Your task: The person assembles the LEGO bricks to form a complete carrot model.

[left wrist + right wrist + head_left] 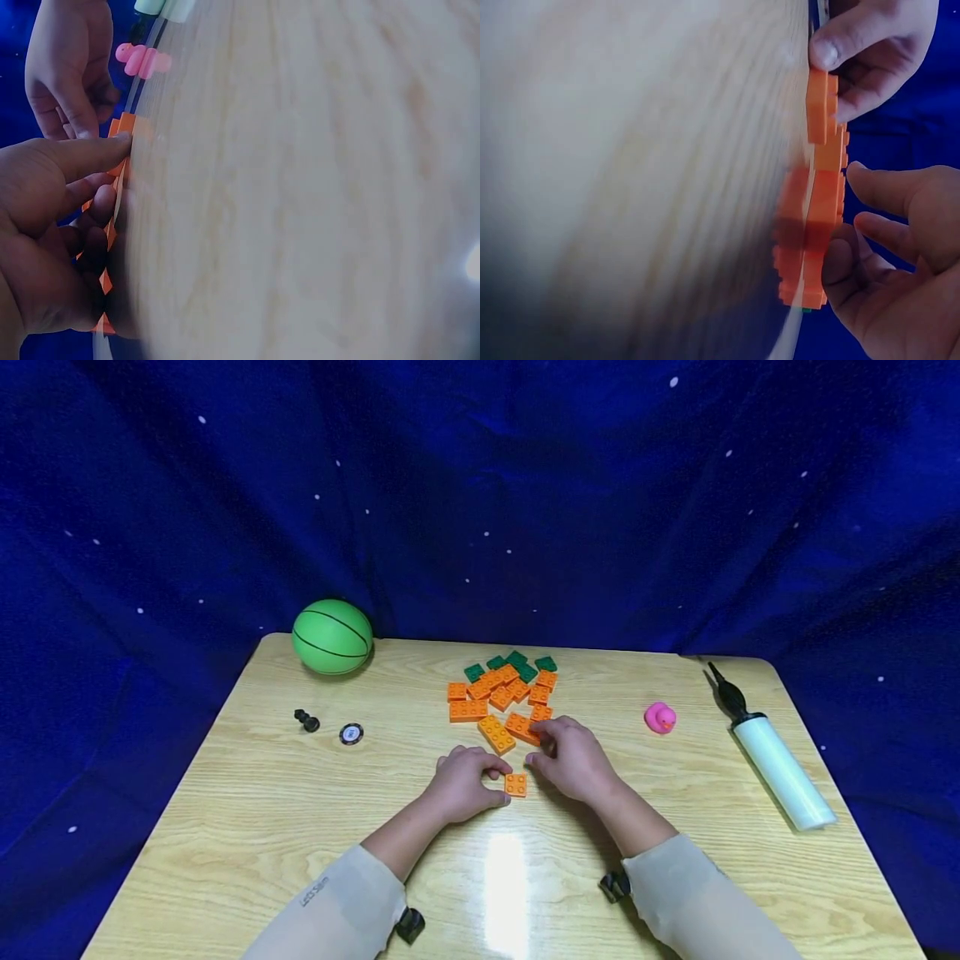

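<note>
Head: brick [515,785] (orange) between left fingers [497,765]

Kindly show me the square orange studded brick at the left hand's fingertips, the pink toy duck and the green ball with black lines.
Square orange studded brick [515,785], head view: its top face.
Pink toy duck [659,718], head view: its body.
Green ball with black lines [332,637], head view: its visible middle.

Bricks [468,711] are orange or dk grn, ball [330,633] grn w/ blk lines.

blocked: orange bricks [468,711], green bricks [516,658] | passable: tabletop [600,687] between orange bricks and duck [660,718]
</note>
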Available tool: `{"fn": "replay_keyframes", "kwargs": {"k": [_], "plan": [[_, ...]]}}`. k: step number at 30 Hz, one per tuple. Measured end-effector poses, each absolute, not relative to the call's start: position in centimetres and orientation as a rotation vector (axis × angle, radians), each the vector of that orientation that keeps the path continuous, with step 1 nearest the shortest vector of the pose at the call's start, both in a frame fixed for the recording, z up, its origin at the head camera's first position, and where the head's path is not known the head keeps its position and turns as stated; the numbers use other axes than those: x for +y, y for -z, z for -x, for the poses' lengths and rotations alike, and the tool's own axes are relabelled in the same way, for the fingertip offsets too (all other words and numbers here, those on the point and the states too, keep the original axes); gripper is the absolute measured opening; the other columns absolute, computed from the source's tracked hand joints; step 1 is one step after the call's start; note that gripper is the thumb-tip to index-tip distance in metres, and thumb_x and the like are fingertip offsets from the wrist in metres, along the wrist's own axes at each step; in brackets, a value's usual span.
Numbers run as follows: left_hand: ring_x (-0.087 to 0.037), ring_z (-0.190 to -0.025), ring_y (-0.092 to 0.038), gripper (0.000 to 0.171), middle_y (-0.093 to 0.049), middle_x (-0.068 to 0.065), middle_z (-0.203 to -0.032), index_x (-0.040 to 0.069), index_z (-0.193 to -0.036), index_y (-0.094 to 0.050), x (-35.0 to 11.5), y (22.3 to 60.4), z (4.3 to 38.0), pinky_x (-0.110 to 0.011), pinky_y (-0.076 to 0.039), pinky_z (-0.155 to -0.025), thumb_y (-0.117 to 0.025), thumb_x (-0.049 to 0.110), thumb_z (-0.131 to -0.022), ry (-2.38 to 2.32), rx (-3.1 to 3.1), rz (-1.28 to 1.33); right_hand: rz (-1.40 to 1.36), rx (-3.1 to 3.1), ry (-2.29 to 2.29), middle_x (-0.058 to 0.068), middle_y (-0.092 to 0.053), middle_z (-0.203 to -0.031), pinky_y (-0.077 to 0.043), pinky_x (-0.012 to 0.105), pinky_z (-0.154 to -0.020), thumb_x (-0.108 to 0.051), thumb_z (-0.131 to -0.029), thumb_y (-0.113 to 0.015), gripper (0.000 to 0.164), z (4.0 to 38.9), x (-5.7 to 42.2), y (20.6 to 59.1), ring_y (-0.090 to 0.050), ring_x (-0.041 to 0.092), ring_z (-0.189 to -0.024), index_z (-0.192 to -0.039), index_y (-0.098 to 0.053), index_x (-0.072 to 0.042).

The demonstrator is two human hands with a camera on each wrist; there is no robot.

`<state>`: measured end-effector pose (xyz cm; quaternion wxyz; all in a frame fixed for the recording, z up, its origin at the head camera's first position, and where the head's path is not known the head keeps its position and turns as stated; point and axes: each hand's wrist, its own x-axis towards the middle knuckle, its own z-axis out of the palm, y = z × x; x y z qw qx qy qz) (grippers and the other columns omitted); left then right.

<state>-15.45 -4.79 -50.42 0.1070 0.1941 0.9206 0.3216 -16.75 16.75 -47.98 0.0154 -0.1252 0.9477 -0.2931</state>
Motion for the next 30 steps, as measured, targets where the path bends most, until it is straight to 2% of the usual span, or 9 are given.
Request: {"fn": "replay_keyframes", "kwargs": {"k": [7,14,24,30], "plan": [[-0.017,-0.095,-0.050,0.032,-0.060,0.011,-0.089,0.026,-0.109,-0.078,-4.8,50.4,15.6,-0.041,-0.034,-0.080,-0.089,0.032,-0.080,-0.957,2.699,-0.568,0.357,2.987,0.865,0.013,-0.065,-0.120,-0.053,0.043,-0.085,-0.021,-0.088,-0.084,0.049,17.9,16.8,48.0,-0.061,0.024,-0.093,-0.131,-0.069,-0.005],[-0.017,-0.093,-0.050,0.031,-0.061,0.011,-0.088,0.025,-0.107,-0.079,-4.9,50.3,15.5,-0.041,-0.034,-0.080,-0.090,0.030,-0.079,-0.973,2.694,-0.571,0.316,2.970,0.805,0.013,-0.064,-0.121,-0.052,0.045,-0.091,-0.022,-0.089,-0.084,0.047,18.6,16.7,48.2,-0.061,0.028,-0.099,-0.130,-0.070,-0.005],[-0.017,-0.093,-0.049,0.031,-0.059,0.012,-0.087,0.025,-0.107,-0.079,-4.9,50.3,15.5,-0.041,-0.033,-0.079,-0.090,0.030,-0.079,-0.975,2.691,-0.574,0.294,2.979,0.680,0.013,-0.070,-0.119,-0.050,0.050,-0.100,-0.020,-0.089,-0.083,0.039,18.8,16.4,48.0,-0.065,0.032,-0.110,-0.124,-0.070,-0.007],[-0.017,-0.093,-0.049,0.031,-0.061,0.011,-0.087,0.026,-0.108,-0.079,-4.9,50.3,15.5,-0.041,-0.033,-0.080,-0.090,0.030,-0.079,-0.966,2.696,-0.573,0.260,2.982,0.722,0.012,-0.070,-0.119,-0.052,0.049,-0.096,-0.017,-0.089,-0.083,0.040,18.4,16.6,48.0,-0.065,0.029,-0.104,-0.126,-0.070,-0.008]]}}
